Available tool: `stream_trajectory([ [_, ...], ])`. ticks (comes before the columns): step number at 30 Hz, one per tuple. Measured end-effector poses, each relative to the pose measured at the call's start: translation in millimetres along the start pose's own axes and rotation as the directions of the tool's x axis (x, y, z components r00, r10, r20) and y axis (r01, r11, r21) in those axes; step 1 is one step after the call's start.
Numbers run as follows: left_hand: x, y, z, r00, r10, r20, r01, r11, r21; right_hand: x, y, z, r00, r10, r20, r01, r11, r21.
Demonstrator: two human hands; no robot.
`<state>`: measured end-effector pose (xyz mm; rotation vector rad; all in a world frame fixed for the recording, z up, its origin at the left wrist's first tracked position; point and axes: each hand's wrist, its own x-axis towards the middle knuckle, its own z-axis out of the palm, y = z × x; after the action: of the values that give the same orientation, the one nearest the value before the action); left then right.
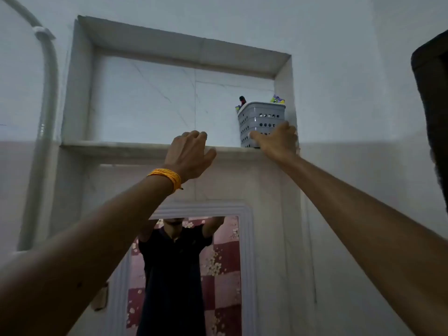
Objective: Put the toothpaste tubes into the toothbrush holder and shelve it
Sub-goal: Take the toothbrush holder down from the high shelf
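Observation:
A grey perforated toothbrush holder [260,120] stands upright at the right end of a recessed marble wall shelf [109,146]. Tube ends poke out of its top: a green and purple toothpaste tube [277,99] at the right, a dark red item [242,100] at the left. My right hand [278,139] rests against the holder's lower front and right side, thumb across its base. My left hand [189,154], with an orange wrist band, hovers at the shelf's front edge with fingers curled and spread, holding nothing.
The niche's right wall [287,98] is close beside the holder. A white pipe [46,117] runs down the wall at left. Below the shelf hangs a white-framed mirror [247,263] reflecting a person. A dark object [434,117] intrudes at the right edge.

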<state>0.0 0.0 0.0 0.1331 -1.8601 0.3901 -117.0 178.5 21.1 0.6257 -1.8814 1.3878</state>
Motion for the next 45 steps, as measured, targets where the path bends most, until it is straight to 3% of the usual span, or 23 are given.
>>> stream_trajectory([
  [3, 18, -9, 19, 0.997, -0.009, 0.074, 0.004, 0.998, 0.063, 21, -1, 12, 0.999, 0.044, -0.02, -0.044, 0.999, 0.023],
  [6, 35, -11, 30, 0.968, -0.025, 0.251, -0.019, 0.985, 0.173, 40, -1, 25, 0.996, 0.086, -0.029, -0.084, 0.996, 0.041],
  [10, 47, -15, 34, 0.929, -0.124, 0.349, 0.056, 0.978, 0.2, 54, 2, 38, 0.987, 0.147, -0.063, -0.141, 0.986, 0.085],
  [23, 42, -2, 24, 0.91, -0.199, 0.363, 0.118, 0.965, 0.233, 42, 0, 23, 0.978, 0.167, -0.129, -0.14, 0.971, 0.192],
  [31, 0, 22, 20, 0.965, -0.147, 0.219, 0.109, 0.979, 0.175, 14, 4, -27, 0.975, 0.089, -0.205, -0.036, 0.967, 0.253],
  [37, -52, 53, 12, 0.981, -0.138, 0.137, 0.153, 0.982, -0.108, -24, 20, -48, 0.985, 0.109, -0.132, -0.052, 0.926, 0.373],
  [45, -164, 80, 6, 0.947, -0.141, 0.288, 0.183, 0.975, -0.126, -138, 95, -28, 0.994, 0.109, 0.018, -0.106, 0.892, 0.44],
])
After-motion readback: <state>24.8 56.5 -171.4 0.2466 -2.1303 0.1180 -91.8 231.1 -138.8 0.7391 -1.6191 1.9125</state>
